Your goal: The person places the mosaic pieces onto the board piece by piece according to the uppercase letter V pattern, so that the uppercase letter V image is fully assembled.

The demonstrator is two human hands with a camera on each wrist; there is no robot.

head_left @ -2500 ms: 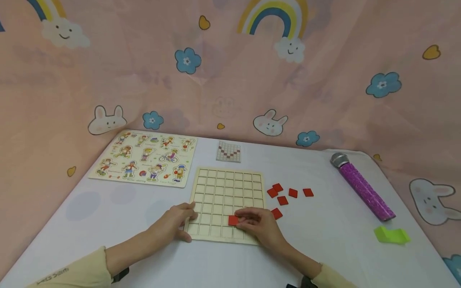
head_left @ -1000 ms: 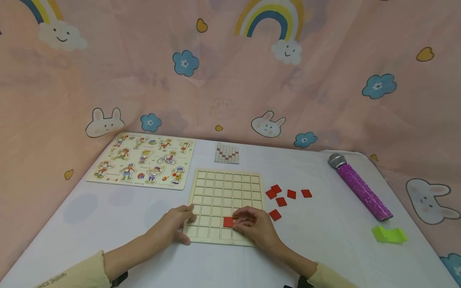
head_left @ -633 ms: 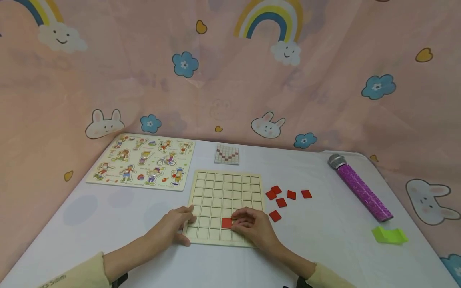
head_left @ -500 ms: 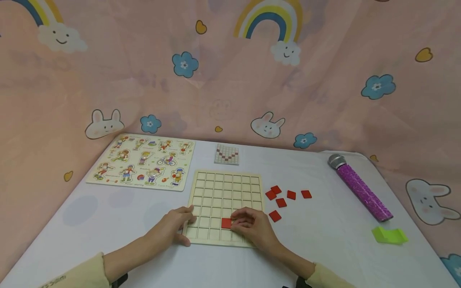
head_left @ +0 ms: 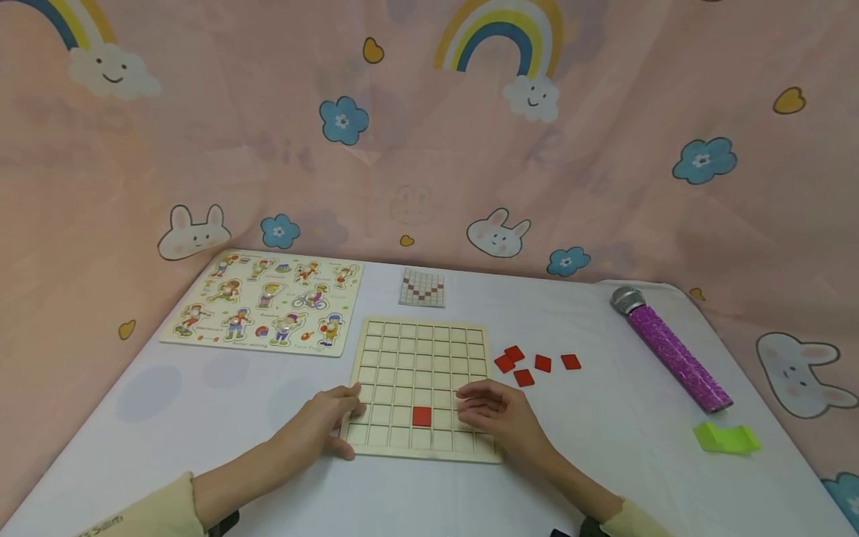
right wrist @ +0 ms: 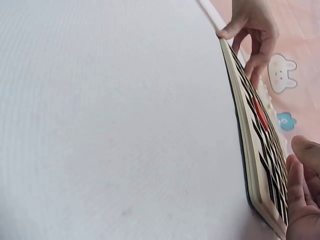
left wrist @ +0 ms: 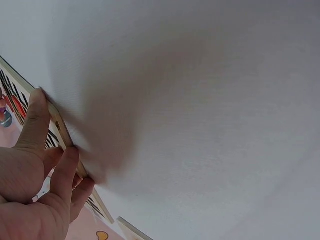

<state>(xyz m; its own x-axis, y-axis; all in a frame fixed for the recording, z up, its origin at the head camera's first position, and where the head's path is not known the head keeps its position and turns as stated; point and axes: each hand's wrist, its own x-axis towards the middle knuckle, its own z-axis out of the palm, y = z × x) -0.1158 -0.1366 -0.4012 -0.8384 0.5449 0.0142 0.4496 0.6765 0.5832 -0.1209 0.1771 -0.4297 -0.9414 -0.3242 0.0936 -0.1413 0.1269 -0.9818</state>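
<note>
A cream grid board [head_left: 405, 356] lies on the white table with one red square tile [head_left: 421, 416] in a cell of its second row from the near edge. My left hand [head_left: 315, 421] holds the board's left edge; in the left wrist view that hand [left wrist: 47, 180] has its thumb and fingertips on the wooden rim [left wrist: 64, 131]. Over the board's right side hovers my right hand [head_left: 506, 421], fingers loosely bent with nothing visible between them. The right wrist view shows its fingers [right wrist: 296, 192] near the board's corner. Several loose red tiles [head_left: 543, 363] lie right of the board.
A picture puzzle board [head_left: 262, 302] sits at the back left. Behind the grid board is a small pattern card [head_left: 422, 288]. To the right lie a purple microphone [head_left: 678, 358] and a green block [head_left: 727, 438]. A printed pink cloth [head_left: 416, 149] hangs behind the table.
My right hand has let go of the red tile, which stays on the board, and moved right, now covering the nearest loose tile. The left hand has hardly moved.
</note>
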